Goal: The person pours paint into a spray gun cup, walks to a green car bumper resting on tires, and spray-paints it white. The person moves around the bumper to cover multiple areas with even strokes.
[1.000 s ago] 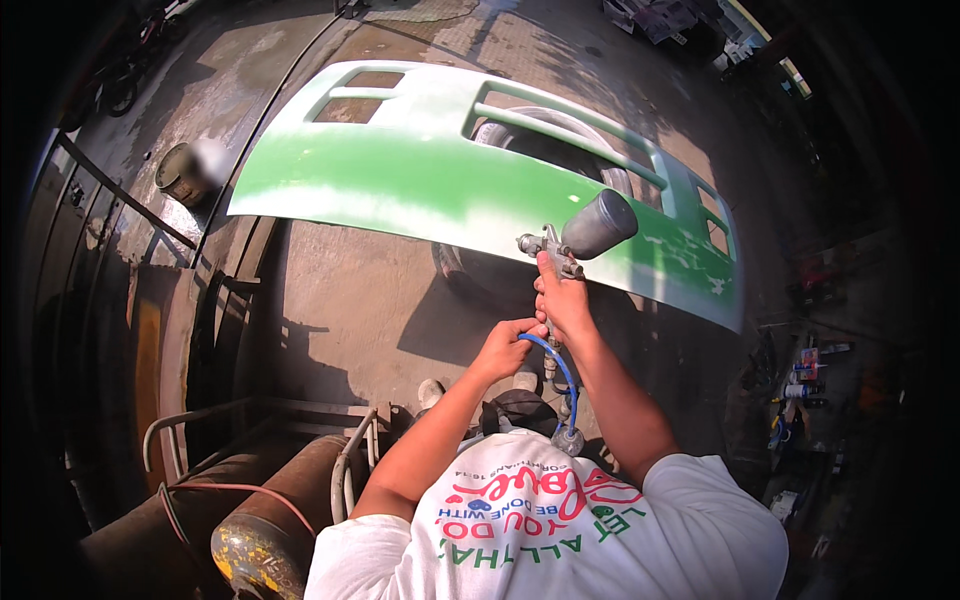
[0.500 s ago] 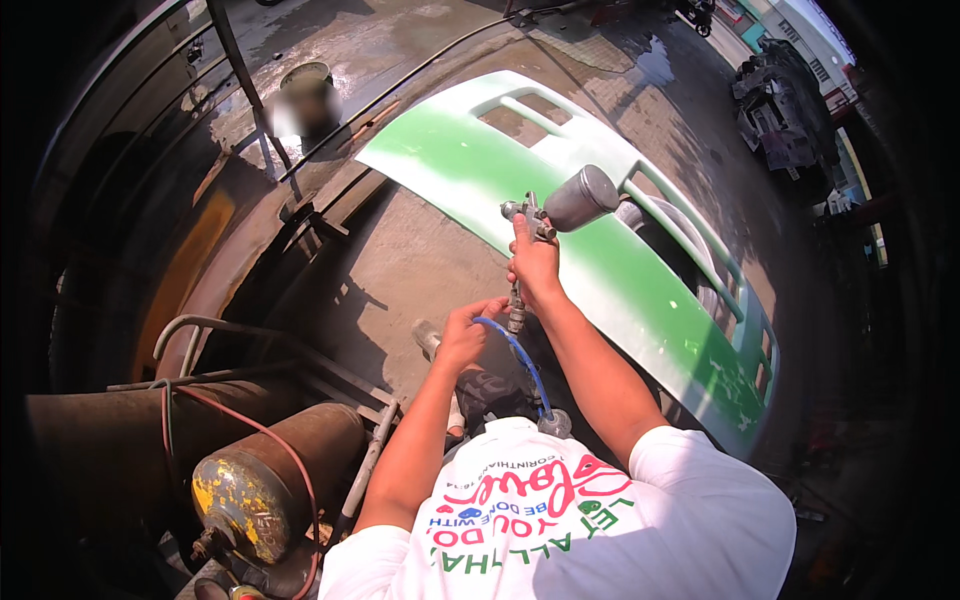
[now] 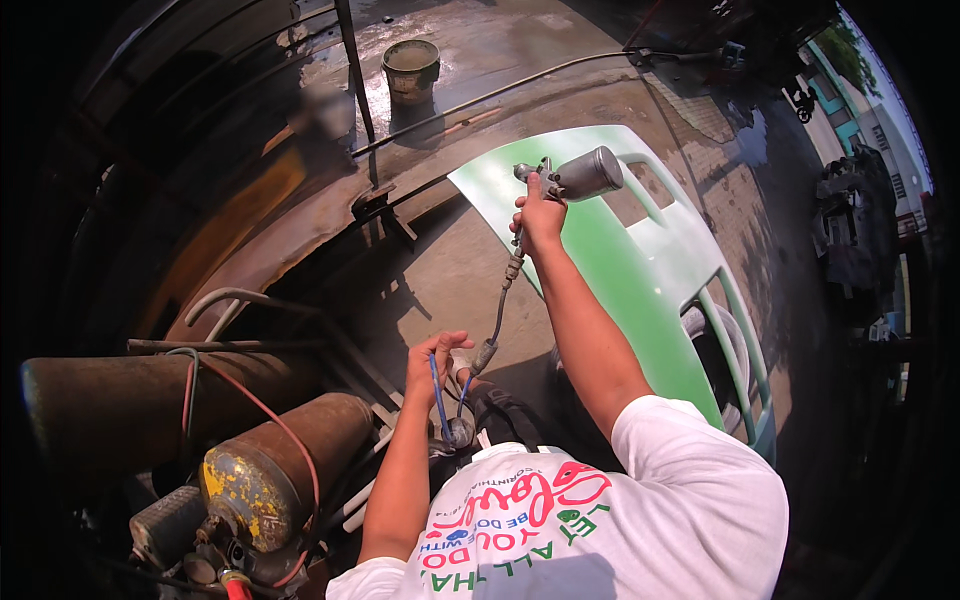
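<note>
A spray gun (image 3: 548,183) with a grey metal paint cup (image 3: 592,173) tipped sideways is gripped in my right hand (image 3: 541,222), the arm stretched forward. It is held over the upper left part of a large car bumper (image 3: 610,262), which is partly white and partly green. From the gun's handle a dark hose with metal couplings (image 3: 486,354) runs down toward my body. My left hand (image 3: 425,365), lower and to the left, holds a loop of blue air hose (image 3: 440,400), its fingers pointing right. Part of its grip on the hose is hidden.
Rusty gas cylinders (image 3: 330,430) with a thin red hose (image 3: 262,405) lie at the lower left beside a bent metal pipe frame (image 3: 250,296). A bucket (image 3: 411,75) stands on wet ground beyond a metal post. A tyre (image 3: 738,350) shows through the bumper's opening.
My right hand has carried the spray gun toward the bumper's far left end. My left hand has moved down and left, away from the gun, with the blue hose. The view has shifted.
</note>
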`<state>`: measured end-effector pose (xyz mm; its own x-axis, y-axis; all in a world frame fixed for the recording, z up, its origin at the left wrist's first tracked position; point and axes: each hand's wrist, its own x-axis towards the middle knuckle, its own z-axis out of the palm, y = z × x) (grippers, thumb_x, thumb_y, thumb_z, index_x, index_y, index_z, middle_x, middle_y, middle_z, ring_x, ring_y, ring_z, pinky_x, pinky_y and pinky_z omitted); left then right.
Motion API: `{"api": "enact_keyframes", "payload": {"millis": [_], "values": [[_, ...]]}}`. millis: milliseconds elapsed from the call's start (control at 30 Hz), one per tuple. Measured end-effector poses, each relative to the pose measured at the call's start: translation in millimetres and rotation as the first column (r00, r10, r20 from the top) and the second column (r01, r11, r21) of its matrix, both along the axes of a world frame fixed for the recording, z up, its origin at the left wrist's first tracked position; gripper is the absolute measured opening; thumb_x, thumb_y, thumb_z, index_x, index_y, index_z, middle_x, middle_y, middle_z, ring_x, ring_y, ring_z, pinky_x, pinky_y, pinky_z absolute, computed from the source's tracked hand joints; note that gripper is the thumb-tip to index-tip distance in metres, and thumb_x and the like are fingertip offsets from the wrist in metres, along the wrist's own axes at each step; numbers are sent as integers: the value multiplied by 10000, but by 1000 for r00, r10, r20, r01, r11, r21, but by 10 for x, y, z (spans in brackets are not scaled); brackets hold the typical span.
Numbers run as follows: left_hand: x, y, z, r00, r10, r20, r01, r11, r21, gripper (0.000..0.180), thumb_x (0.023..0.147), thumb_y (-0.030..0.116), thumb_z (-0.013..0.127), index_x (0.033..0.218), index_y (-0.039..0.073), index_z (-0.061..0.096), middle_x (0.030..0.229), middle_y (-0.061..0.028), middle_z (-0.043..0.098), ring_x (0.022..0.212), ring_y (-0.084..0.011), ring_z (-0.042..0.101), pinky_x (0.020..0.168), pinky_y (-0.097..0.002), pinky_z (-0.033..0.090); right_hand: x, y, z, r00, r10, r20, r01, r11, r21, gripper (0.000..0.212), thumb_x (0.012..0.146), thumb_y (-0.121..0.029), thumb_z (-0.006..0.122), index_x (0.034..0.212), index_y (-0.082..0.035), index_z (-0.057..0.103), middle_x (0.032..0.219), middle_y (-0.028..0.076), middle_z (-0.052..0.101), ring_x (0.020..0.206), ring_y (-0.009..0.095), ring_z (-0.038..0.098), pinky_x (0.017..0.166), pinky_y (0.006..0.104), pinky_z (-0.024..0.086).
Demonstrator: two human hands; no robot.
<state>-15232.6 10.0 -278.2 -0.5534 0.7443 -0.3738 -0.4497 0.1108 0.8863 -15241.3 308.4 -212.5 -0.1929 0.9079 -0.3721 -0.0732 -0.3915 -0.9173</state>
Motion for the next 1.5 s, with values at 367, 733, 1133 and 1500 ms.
{"api": "enact_keyframes", "payload": {"millis": [367, 733, 1133, 1500], "values": [[807, 287, 184, 932, -359, -52, 361, 931, 56, 462, 1050, 399, 533, 1099, -18, 726, 888, -71, 750, 551, -45, 389, 519, -232, 348, 1891, -806, 243, 968, -195, 155, 187, 980, 68, 340, 994, -402, 630, 1033, -76, 543, 609, 2, 469, 375, 104, 402, 315, 301, 345], [3111, -154, 599, 428, -902, -57, 893, 411, 185, 336, 1021, 367, 613, 897, 62, 681, 604, 111, 383, 533, -16, 331, 479, -239, 237, 4401, -2566, 462, 835, -455, 309, 478, 878, 1, 507, 978, -471, 635, 691, -83, 480, 570, -5, 459, 387, 99, 414, 344, 301, 345], [5317, -770, 658, 54, -949, -311, 991, 12, 133, 291, 982, 295, 682, 959, 14, 757, 643, 62, 518, 611, -39, 424, 544, -256, 355, 6760, -3798, 535, 685, -703, 189, 712, 701, 26, 337, 996, -436, 621, 895, -120, 562, 596, -45, 454, 374, 59, 386, 331, 267, 316], [6811, -1295, 428, -3, -903, -430, 997, -35, 67, 321, 1002, 307, 646, 987, 10, 767, 873, -47, 738, 762, -70, 575, 708, -254, 477, 9215, -4637, 512, 537, -801, 265, 804, 581, 127, 330, 984, -444, 636, 956, -116, 619, 596, -50, 466, 368, 54, 391, 325, 270, 333]]}}
